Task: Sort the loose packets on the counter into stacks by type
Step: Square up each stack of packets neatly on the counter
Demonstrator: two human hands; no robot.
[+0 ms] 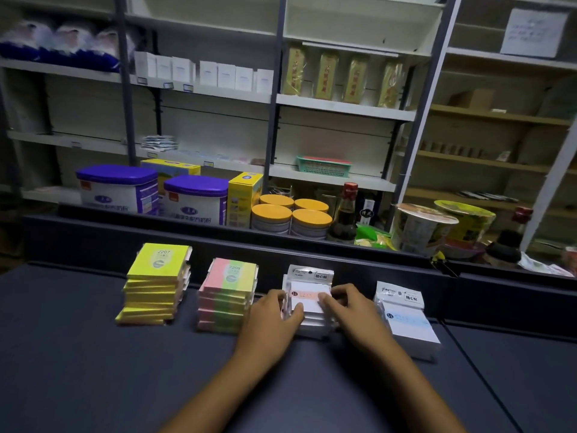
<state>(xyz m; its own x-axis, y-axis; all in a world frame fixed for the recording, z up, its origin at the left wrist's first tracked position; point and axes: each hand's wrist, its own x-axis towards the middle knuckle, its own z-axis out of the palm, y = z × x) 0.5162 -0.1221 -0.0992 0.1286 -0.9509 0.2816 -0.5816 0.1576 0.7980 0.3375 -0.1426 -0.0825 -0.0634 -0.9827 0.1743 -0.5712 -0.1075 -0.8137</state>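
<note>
Left hand [274, 317] and right hand [349, 310] gripping white packet stack [309, 303], counter [93, 370].

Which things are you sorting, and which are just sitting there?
Sorting: yellow stack, pink-and-green stack, white stack with pink label held by left hand and right hand, white stack with blue label.
Just sitting: purple-lidded tubs, orange-lidded jars, sauce bottle, noodle cups.
</note>
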